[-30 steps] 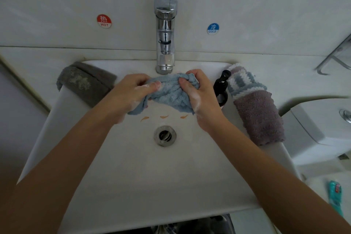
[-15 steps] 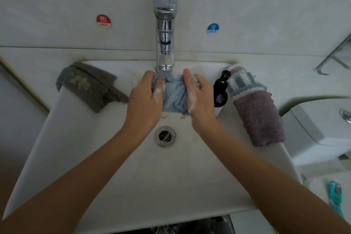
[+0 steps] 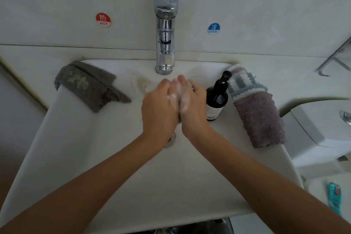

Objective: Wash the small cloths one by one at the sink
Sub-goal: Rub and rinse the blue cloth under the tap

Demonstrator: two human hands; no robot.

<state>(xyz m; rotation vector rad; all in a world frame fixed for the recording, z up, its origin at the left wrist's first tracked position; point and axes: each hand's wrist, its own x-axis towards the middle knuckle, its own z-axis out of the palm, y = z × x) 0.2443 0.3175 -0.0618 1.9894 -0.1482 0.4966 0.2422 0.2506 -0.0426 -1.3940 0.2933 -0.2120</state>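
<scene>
Head view: the white sink (image 3: pixel 79 150) fills the middle of the frame, with the chrome tap (image 3: pixel 165 34) at upper centre. Inside the basin both hands are pressed together just below the spout, soapy foam between them. The left hand (image 3: pixel 158 108) and right hand (image 3: pixel 194 104) hide the cloth being washed; whether their fingers curl round it cannot be told. One grey cloth (image 3: pixel 87 86) drapes the rim at left. Two cloths lie on the right rim: a striped cloth (image 3: pixel 245 81) and a mauve cloth (image 3: pixel 260 119). One dark pump bottle (image 3: pixel 217 99) stands just beside the right hand.
</scene>
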